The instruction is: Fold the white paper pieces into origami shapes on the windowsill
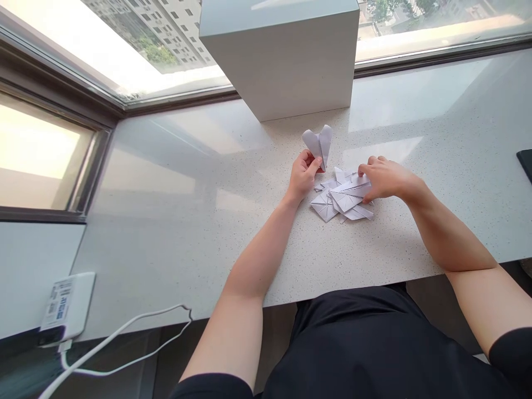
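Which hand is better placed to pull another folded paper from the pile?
Probably the right hand: it already rests on the pile of folded white paper. The left hand is holding a separate folded paper piece upright beside the pile, so it is occupied.

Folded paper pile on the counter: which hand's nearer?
Right. The right hand rests on top of the folded paper pile. The left hand is beside the pile, on its left in this view, holding up a folded paper piece.
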Available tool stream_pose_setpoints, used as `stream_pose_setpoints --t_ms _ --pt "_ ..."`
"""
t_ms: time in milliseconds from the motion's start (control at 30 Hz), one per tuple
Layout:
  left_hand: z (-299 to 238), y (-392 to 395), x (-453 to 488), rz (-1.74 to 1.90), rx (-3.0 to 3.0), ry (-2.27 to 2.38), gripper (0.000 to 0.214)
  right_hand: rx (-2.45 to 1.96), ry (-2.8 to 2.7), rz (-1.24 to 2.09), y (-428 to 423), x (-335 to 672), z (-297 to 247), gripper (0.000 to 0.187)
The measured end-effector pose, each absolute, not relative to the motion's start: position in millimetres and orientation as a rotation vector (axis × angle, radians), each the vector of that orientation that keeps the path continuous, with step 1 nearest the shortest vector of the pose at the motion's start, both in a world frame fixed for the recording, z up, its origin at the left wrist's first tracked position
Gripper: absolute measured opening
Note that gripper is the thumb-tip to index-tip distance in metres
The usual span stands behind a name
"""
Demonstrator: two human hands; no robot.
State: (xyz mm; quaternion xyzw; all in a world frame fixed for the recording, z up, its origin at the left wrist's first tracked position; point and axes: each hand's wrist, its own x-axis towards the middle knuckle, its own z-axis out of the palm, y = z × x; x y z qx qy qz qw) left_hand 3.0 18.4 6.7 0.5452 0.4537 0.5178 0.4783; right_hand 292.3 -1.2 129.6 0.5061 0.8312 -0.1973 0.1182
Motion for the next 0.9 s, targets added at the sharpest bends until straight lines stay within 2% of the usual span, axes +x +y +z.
stream_pose_setpoints --t_ms 133,267,333,500,567,900 --pt "8.4 17.6 3.9 1.275 1.339 1.104 0.057 1.48 2.402 -0.51 -4.1 285.2 136.9 0.059" --pt "7.5 17.6 3.9 1.281 1.347 1.098 0.062 1.514 2.368 -0.668 0.7 292.7 141.4 0.049" --pt "6.8 17.6 3.6 1.28 1.347 1.097 0.064 1.561 2.348 -0.774 5.1 299.3 140.7 0.056" --pt "7.6 16.3 4.1 1.286 1.339 1.109 0.062 1.612 2.432 -1.02 18.3 315.7 136.2 0.094" --pt "8.6 15.6 4.8 1.282 1.346 1.108 0.063 1.614 2.478 -1.148 22.4 319.8 136.3 0.101" --pt "10.2 13.9 8.7 1.242 1.391 1.109 0.056 1.559 2.51 -1.787 26.7 312.8 142.4 0.08"
